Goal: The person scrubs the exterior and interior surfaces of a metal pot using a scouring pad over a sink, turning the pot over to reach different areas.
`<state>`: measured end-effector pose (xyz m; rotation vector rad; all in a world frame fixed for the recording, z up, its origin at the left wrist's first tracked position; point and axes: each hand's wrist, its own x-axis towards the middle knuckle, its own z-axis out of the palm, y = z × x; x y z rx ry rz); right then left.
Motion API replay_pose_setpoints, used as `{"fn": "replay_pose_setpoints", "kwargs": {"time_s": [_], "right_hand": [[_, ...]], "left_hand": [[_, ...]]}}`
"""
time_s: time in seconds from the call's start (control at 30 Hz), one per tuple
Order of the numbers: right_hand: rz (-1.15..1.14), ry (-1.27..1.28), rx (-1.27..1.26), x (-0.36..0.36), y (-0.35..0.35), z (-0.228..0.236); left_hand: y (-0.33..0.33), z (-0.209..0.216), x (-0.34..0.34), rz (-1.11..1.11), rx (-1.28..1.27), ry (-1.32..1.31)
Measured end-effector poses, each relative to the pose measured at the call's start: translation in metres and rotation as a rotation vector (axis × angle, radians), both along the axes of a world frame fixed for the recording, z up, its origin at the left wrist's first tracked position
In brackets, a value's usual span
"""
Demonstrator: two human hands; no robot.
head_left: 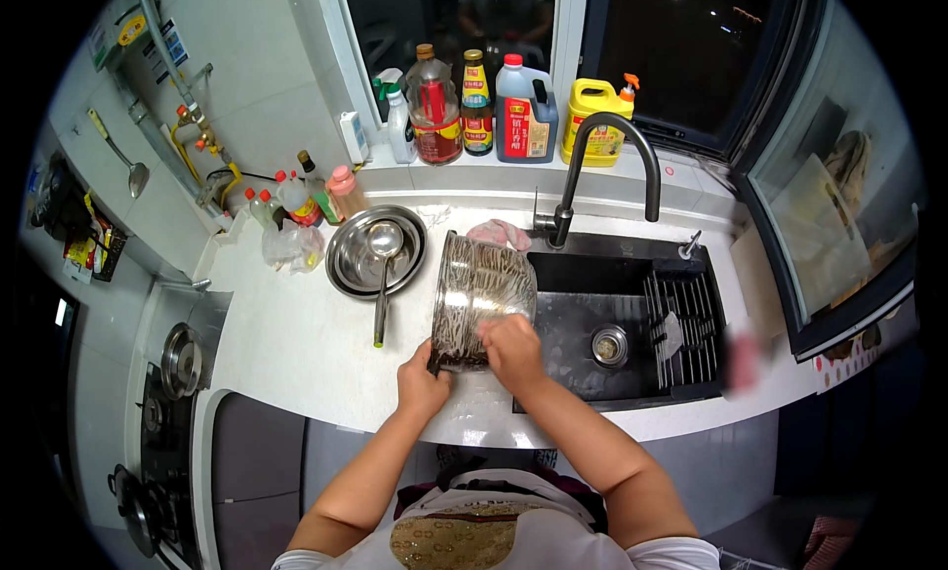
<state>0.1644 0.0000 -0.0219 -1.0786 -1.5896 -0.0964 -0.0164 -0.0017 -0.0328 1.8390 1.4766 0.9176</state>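
A large metal pot [484,279] lies tipped on its side between the counter and the sink, its outer wall covered in dark streaky marks. At the pot's lower left edge, the fingers of my left hand [423,384] are closed round the rim. My right hand [513,351] presses against the streaked wall with its fingers curled. Whatever is under those fingers is hidden. A pink cloth [501,234] lies on the counter just behind the pot. To the left, a ladle [383,274] rests in nested metal bowls [341,242].
Right of the pot is a black sink [573,358] with a rack [681,333] and a tall dark faucet [647,175]. Bottles [433,106] line the windowsill; more bottles [306,195] stand at the back left. A window pane [825,214] swings inward at right. A stove [163,451] is far left.
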Motion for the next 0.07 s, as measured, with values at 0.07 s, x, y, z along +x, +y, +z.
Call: {"fn": "replay_pose_setpoints", "kwargs": {"time_s": [0.07], "right_hand": [[0.012,0.015,0.001,0.0037,0.0028,-0.0003]], "left_hand": [[-0.0019,-0.0033,-0.0021,0.007,0.004,0.019]]}}
